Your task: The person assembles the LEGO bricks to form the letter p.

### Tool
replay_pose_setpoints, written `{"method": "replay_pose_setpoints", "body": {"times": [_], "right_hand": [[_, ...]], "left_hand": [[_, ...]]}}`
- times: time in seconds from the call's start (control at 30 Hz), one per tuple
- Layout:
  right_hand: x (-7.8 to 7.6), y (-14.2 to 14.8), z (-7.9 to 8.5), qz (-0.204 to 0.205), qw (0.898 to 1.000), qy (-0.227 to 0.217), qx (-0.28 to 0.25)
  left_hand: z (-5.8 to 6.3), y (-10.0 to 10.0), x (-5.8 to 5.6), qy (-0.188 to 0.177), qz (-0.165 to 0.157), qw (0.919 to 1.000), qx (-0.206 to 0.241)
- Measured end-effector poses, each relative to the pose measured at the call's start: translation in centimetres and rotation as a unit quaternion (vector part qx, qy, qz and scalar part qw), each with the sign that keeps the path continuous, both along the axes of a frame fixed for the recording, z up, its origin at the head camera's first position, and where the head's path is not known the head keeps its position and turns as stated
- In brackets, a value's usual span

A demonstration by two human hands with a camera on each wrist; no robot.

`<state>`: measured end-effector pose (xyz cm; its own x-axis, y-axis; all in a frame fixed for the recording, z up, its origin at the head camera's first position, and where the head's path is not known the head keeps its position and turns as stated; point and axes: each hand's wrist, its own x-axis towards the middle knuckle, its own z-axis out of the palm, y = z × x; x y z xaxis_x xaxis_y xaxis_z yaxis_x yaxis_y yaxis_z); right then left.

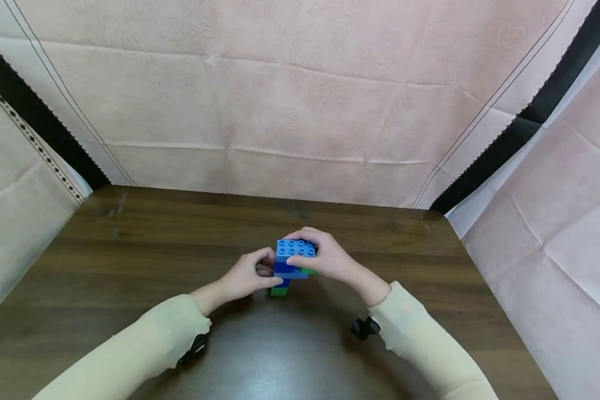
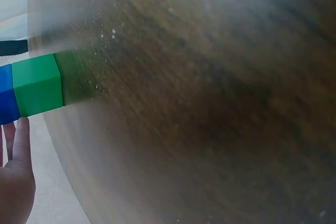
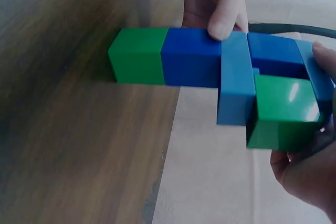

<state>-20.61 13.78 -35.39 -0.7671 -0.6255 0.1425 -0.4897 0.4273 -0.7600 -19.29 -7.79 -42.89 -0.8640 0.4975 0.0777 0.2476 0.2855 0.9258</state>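
A stack of toy building bricks (image 1: 291, 269) stands between the two hands, in dark blue, light blue and green. My left hand (image 1: 247, 275) grips its lower part from the left, the thumb across the near side at a dark blue brick (image 3: 191, 57). My right hand (image 1: 327, 258) holds the upper part, thumb in front and fingers behind the studded light blue top brick (image 1: 296, 248). A green brick (image 3: 137, 56) forms the bottom end, and another green brick (image 3: 286, 111) sits under the top on the right. In the left wrist view, left fingers (image 2: 22, 145) touch the stack beside the bottom green brick (image 2: 38, 85).
The bricks are over a dark brown wooden table (image 1: 130, 250). Pale patterned cloth (image 1: 280, 111) hangs behind it and along both sides, with black bands (image 1: 530, 119) at the corners. Black wrist devices (image 1: 365, 328) show under the sleeves.
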Motion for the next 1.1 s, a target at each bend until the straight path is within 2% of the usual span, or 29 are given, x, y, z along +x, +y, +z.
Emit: {"method": "replay_pose_setpoints", "body": {"times": [0.23,0.47,0.77,1.1], "right_hand": [[0.4,1.8,-0.1,-0.004,1.0,0.019,-0.009],[0.3,3.4,-0.4,-0.019,0.999,0.021,-0.022],[0.1,3.5,-0.6,-0.025,0.999,0.024,-0.02],[0.1,3.3,-0.5,-0.023,0.999,0.032,-0.022]], "left_hand": [[-0.1,0.1,0.1,-0.015,-0.002,0.9997,-0.017],[-0.3,0.0,0.1,-0.023,0.002,0.9994,-0.025],[-1.2,-0.2,0.0,-0.013,0.004,0.9971,-0.075],[-1.5,-0.2,-0.2,-0.01,0.004,0.9962,-0.087]]}}
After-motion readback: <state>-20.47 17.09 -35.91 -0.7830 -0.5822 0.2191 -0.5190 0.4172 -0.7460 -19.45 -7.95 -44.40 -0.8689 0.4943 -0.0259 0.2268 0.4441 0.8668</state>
